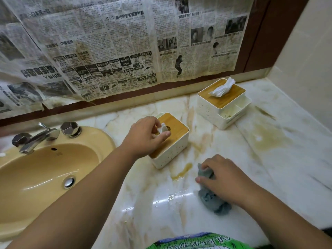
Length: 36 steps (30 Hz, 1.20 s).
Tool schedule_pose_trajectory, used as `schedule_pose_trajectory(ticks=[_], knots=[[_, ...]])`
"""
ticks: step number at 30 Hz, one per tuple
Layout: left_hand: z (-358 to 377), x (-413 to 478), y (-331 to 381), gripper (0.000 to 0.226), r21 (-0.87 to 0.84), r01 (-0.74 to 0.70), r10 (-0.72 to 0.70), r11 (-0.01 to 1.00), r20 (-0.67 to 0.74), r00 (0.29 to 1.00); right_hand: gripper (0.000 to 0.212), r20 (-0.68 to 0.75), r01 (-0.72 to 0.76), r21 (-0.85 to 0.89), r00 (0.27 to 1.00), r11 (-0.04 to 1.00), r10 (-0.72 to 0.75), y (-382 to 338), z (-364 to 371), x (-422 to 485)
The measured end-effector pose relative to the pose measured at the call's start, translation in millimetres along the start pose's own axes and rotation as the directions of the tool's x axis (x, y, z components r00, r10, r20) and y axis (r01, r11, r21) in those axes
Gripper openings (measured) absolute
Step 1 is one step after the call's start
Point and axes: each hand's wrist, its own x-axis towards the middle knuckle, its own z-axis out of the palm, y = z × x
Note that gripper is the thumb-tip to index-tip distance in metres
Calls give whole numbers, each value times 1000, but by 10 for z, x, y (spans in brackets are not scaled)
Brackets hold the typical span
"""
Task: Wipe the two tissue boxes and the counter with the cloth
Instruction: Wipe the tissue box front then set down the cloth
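Note:
Two white tissue boxes with wooden lids stand on the marble counter. The near box sits beside the sink; my left hand rests on its lid and pinches the white tissue sticking out of the slot. The far box stands at the back right with a tissue poking up and side compartments. My right hand grips the crumpled grey cloth and presses it on the counter near the front. A yellowish streak and wet patches lie between the near box and the cloth.
A yellow sink with a chrome tap fills the left. Newspaper covers the wall behind the counter. A tiled wall closes the right side. Brownish stains mark the counter at right.

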Motion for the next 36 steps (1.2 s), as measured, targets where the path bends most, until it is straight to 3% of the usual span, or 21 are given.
schedule_pose_trajectory(ticks=[3,7,13,16,18,20,23,26,29,36], knots=[[-9,118,0,31,2,11,-11,1000,61,998,64,16,16,-201,1000,979,-13,10,211,-135],[11,232,-17,21,20,-18,16,1000,101,995,52,-51,-20,-271,999,962,6,56,402,-145],[45,408,-75,22,-3,-34,34,999,85,996,7,-157,-45,-134,987,990,24,71,417,-70],[67,458,-109,15,-4,-50,50,999,100,994,17,-314,14,112,949,994,22,-52,231,8],[79,481,-131,13,-10,-60,60,998,104,993,25,-416,105,181,909,978,-21,-225,44,85],[86,505,-164,14,2,-90,89,996,91,992,28,-516,185,167,854,968,-74,-400,-100,210],[87,545,-208,14,5,-115,114,993,83,990,33,-587,173,42,801,984,-116,-564,-173,487],[107,561,-247,13,-21,-134,135,991,76,988,35,-470,94,-174,867,980,-166,-675,-101,725],[125,557,-259,13,-46,-158,160,986,57,985,48,-291,25,-412,944,911,-158,-743,20,831],[152,548,-296,12,-58,-188,190,980,20,982,67,-226,-14,-510,967,860,-118,-898,91,783]])
